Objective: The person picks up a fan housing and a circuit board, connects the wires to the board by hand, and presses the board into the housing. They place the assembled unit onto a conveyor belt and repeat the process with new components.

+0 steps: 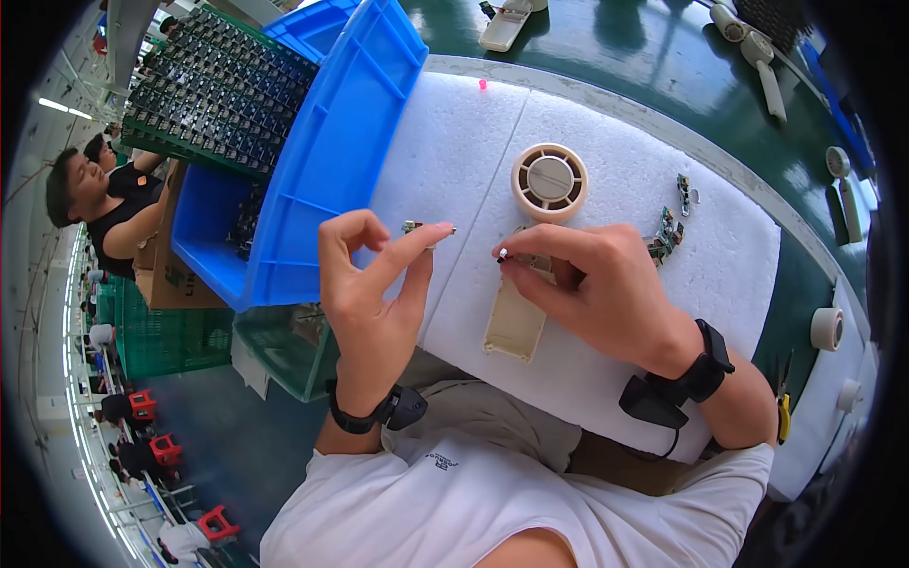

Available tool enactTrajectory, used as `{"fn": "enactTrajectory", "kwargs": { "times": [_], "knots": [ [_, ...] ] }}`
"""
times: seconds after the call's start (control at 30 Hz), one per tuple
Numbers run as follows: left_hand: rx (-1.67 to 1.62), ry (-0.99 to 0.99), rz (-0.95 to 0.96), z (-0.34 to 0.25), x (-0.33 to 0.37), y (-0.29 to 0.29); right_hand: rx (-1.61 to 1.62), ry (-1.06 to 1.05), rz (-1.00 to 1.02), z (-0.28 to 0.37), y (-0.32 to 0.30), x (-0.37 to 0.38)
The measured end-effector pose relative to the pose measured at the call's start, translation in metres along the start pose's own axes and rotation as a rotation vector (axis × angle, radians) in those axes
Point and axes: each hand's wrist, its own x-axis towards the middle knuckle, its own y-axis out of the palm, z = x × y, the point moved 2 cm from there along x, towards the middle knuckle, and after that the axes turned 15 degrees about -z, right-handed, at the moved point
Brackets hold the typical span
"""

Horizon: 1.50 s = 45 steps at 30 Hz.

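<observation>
Between the thumb and fingers of my left hand (365, 284) is a small circuit board (412, 227), partly covered by the fingertips. My right hand (606, 284) pinches a tiny white connector (503, 253) with a dark end; any wires behind it are hidden. The two hands are a short gap apart above a white foam sheet (454, 133). Beneath my right hand lies the cream handle shell (514, 327) of a small fan, its inside facing up. The round slotted fan head (550, 182) is just beyond, and the join between them is covered by my hand.
A blue bin (331, 161) leans at the left, with panels of circuit boards (222, 90) stacked on it. Loose circuit boards (666, 237) lie right of my right hand. A pink bit (483, 84) sits at the far edge. Yellow-handled pliers (784, 417) lie right. A co-worker (118, 204) is at left.
</observation>
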Motion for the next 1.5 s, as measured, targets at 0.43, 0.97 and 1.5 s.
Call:
{"fn": "enactTrajectory", "kwargs": {
  "times": [0.43,0.97,1.5],
  "knots": [
    [-0.642,-0.372,0.207,0.007,-0.014,0.018,0.027,-0.049,-0.033,-0.005,0.000,-0.001],
    [-0.775,-0.560,0.249,0.004,-0.017,0.019,0.011,0.013,-0.094,0.000,-0.002,-0.001],
    [-0.471,-0.340,0.203,-0.009,-0.011,0.015,-0.035,-0.199,-0.166,0.004,-0.003,0.002]
  ]
}}
